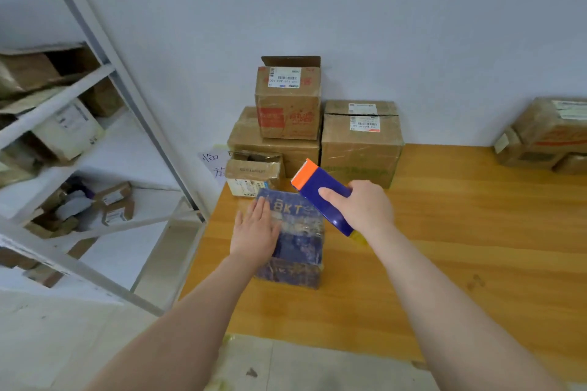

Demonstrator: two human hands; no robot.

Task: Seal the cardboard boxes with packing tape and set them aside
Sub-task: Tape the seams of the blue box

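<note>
A small blue box (297,238) with white lettering and shiny tape across its top sits on the wooden table (460,232) near the left edge. My left hand (255,232) lies flat on the box's left half, fingers spread. My right hand (365,206) grips a blue tape dispenser (324,192) with an orange toothed cutter, held in the air just right of and above the box, cutter pointing up and away.
Several brown cardboard boxes (360,143) stand stacked against the wall behind the blue box; the top one (287,98) has open flaps. More boxes (546,136) sit at the far right. A metal shelf (95,105) with parcels stands left of the table.
</note>
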